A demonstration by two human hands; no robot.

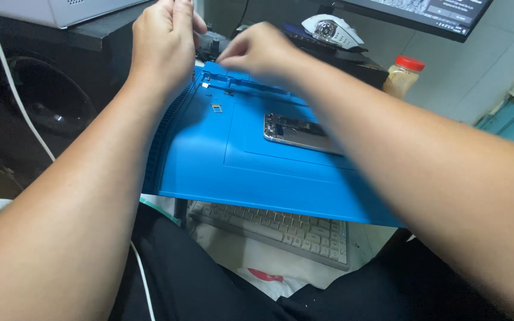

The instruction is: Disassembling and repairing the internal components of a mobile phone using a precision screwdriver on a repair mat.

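A blue silicone work mat (221, 154) lies in front of me with an opened phone (295, 132) resting on it, its insides showing. Both my arms reach over the mat to its far edge. My left hand (163, 41) is raised above the far left corner, fingers curled together; whether anything small is pinched in them is hidden. My right hand (260, 50) hovers just right of it, fingers bent down toward the mat's far tray slots. A tiny metal part (215, 107) lies on the mat near the left.
A grey keyboard (280, 229) sits under the mat's near edge. A white mouse (331, 30) and a monitor (429, 15) stand at the back, a red-capped jar (404, 74) at right. A white cable (13, 89) runs down the left past a dark speaker.
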